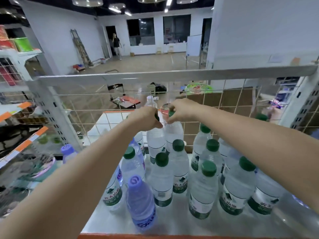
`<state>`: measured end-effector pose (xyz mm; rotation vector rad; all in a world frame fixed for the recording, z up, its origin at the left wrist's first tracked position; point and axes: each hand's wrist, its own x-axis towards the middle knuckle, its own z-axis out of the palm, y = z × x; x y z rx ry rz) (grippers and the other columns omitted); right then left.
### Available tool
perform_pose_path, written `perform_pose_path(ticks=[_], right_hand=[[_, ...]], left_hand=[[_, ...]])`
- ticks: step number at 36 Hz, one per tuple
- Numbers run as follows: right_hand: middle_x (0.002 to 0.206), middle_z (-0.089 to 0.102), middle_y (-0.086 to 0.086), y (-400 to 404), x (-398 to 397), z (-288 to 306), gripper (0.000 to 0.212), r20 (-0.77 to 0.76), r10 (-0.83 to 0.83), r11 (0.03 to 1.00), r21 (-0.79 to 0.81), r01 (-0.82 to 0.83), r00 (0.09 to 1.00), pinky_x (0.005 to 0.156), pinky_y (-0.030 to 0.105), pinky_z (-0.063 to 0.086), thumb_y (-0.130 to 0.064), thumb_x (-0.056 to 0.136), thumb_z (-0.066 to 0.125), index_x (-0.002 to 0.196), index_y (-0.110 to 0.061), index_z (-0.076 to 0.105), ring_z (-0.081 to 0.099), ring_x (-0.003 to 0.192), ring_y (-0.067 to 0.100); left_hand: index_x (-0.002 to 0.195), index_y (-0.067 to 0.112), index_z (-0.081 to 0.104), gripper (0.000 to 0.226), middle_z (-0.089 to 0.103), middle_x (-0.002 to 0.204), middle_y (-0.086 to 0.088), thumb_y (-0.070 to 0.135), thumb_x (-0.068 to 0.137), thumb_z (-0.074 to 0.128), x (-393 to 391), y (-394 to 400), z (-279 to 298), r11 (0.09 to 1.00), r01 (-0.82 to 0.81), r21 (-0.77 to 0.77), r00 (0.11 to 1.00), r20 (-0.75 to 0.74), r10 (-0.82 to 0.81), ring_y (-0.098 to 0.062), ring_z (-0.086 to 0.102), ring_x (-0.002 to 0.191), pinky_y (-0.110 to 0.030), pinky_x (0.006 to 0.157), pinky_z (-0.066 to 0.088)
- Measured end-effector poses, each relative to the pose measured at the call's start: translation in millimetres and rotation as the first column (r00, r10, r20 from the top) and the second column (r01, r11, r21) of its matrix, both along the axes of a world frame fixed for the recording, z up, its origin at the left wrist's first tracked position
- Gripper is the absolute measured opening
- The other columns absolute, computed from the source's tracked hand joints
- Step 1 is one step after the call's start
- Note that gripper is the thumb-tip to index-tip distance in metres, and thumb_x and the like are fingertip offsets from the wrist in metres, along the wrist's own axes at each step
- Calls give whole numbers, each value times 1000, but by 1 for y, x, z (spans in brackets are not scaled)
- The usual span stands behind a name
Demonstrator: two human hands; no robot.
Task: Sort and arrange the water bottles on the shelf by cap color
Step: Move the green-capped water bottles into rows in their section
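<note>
Left hand (pixel 145 119): fingers curled tight around the neck and cap of a clear bottle (pixel 156 143) at the back of the shelf; the cap is almost wholly hidden, only a dark sliver showing beside the fingers.

Right hand (pixel 183 110): fingers bent and closed over the top of a second clear bottle (pixel 174 133), its green cap (pixel 171 113) showing under the fingertips. The two held bottles stand upright, touching side by side, near the wire mesh back (pixel 215 107).

Green-capped bottles (pixel 179 166): a cluster standing upright in front of and to the right of the held pair, filling the middle and right of the shelf, white labels with green print.

Purple-capped bottle (pixel 140 200): tinted body, upright at the front left of the cluster, near the shelf edge. A second purple-tinted bottle (pixel 136 149) stands behind it among the green ones, its cap not visible.

Purple-capped bottle, separate (pixel 68 152): left of the left forearm, beyond the shelf upright.

Shelf (pixel 181 223): pale metal surface, orange front strip.
</note>
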<state>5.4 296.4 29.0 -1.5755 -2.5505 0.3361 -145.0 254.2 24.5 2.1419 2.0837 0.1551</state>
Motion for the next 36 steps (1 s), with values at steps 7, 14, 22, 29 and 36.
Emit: perform_pose_path(ticks=[7, 14, 22, 29, 36], right_hand=[[107, 62, 4, 1, 2, -16, 35, 77, -4, 998, -68, 9, 997, 75, 33, 50, -36, 81, 72, 109, -18, 61, 60, 94, 23], [103, 64, 5, 3, 6, -24, 29, 95, 11, 997, -82, -3, 995, 66, 30, 45, -32, 84, 71, 105, -14, 62, 56, 84, 20], [91, 55, -1, 5, 2, -20, 30, 174, 62, 995, -85, -48, 983, 58, 27, 37, -37, 88, 65, 107, -15, 59, 51, 87, 21], [106, 68, 6, -1, -11, 8, 34, 154, 51, 998, -40, -46, 987, 84, 34, 54, -38, 90, 62, 112, -12, 66, 62, 92, 20], [100, 67, 1, -24, -66, 24, 25, -32, 215, 977, 4, -215, 976, 61, 22, 47, -32, 92, 62, 107, -13, 68, 60, 79, 12]], left_hand=[[106, 14, 56, 38, 61, 101, -6, 42, 83, 68, 1, 8, -20, 997, 47, -64, 998, -39, -50, -25, 54, 85, -34, 74, 47], [108, 14, 57, 34, 63, 109, -6, 37, 85, 67, 1, 10, -22, 990, 94, -105, 993, -54, -100, -25, 56, 91, -38, 81, 49], [138, 21, 44, 54, 54, 126, -10, 27, 89, 65, -7, 8, -14, 978, 126, -166, 991, 64, -117, -27, 56, 98, -31, 77, 48], [123, 16, 56, 36, 62, 96, -5, 28, 90, 62, -50, -9, 23, 997, 20, -68, 990, 141, -10, -13, 55, 57, -22, 47, 40], [107, 3, 63, 30, 61, 84, -7, 25, 87, 66, -105, -36, 34, 964, -172, -204, 985, -66, 162, -22, 54, 67, -28, 56, 45]])
